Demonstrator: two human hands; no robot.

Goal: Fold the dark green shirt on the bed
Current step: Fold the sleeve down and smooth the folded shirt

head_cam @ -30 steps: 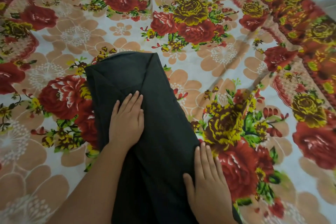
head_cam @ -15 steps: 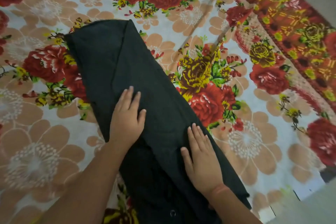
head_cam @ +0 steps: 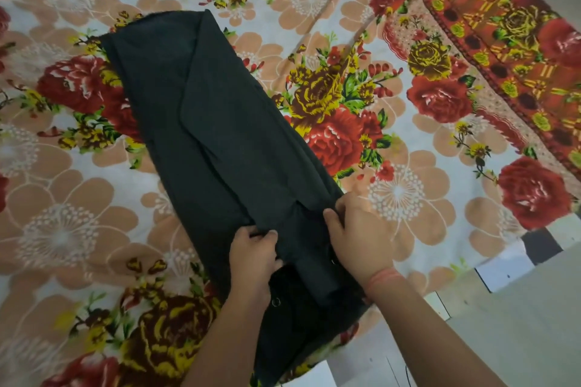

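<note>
**Hands leave off smoothing and take hold of the near end**

The dark green cotton shirt (head_cam: 220,148) lies on the bed with the floral red-and-peach bedsheet (head_cam: 393,198), folded lengthwise into a long narrow band that runs from about 11 o'clock, far from the person, down to 5 o'clock at the bed's near edge. Its side panels overlap along the middle, with one flap edge showing as a curved seam in the far half.

A second ago both hands lay flat and open on the cloth, palms pressing the band smooth, the left one about halfway up it. Now both have drawn back to the near end. The left hand (head_cam: 254,256) has its fingers (head_cam: 251,232) curled and pinching a ridge of fabric at the band's left side; the right hand (head_cam: 358,239) has its fingers (head_cam: 341,207) bent over the right edge, gripping cloth there. A small round snap or button (head_cam: 276,302) shows on the part nearest the person, just at 6 o'clock of the left hand.

The shift from pressing to gripping suggests the lengthwise folds are judged done, and the crosswise fold is about to start: probably lifting this near end toward 11 o'clock. The overlapped panels may slip apart if the lift is uneven.
</note>
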